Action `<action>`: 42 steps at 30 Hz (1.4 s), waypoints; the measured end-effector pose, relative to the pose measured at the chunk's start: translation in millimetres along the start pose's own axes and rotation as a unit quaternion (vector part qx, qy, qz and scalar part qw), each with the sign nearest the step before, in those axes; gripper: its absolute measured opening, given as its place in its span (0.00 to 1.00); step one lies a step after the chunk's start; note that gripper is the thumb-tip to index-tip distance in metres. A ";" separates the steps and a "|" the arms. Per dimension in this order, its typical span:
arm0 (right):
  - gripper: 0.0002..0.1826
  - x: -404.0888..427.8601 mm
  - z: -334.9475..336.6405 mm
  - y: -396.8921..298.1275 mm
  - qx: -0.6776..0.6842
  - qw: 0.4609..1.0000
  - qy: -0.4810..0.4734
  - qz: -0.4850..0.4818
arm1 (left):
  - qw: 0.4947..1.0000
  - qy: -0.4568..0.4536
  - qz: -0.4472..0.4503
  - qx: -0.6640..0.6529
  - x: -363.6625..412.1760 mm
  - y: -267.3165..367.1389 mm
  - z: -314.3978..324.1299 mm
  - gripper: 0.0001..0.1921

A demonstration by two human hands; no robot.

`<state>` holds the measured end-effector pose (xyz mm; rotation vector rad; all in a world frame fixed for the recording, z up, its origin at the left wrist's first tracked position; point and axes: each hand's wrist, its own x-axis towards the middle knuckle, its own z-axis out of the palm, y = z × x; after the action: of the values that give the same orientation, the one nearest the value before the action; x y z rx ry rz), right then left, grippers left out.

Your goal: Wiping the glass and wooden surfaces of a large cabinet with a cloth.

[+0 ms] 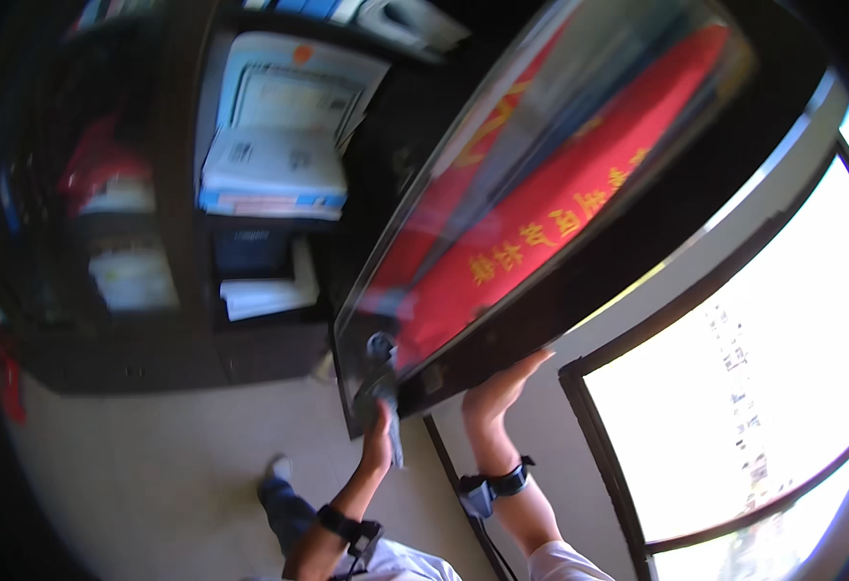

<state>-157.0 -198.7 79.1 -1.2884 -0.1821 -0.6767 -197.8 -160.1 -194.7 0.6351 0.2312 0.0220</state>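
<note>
My left hand (378,432) holds a crumpled grey cloth (375,392) at the lower end of a glass cabinet door (366,319). The fingers are mostly covered by the cloth. On the outer side, my right hand (497,392) is against the dark door frame (519,327), steadying its edge; part of this hand is hidden behind the frame. A red banner (533,232) with yellow writing shows in the glass, blurred, and it may be a reflection. Both wrists carry strapped black devices.
The dark cabinet (268,356) stands at left, holding a stack of papers (272,174), a framed certificate (293,94) and white papers (261,298). A bright window (722,378) is on the right. My shoe (279,465) is on the pale floor (163,472).
</note>
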 end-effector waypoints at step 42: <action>0.20 -68.6 78.4 -22.2 0.039 0.986 -0.154 -0.057 | 0.289 -0.032 0.853 0.434 -110.1 486.5 416.8 0.21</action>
<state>-205.2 -104.0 87.1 -1.3092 -0.5343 -0.5581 -188.6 -22.1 440.5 1.7300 -0.7498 2.1719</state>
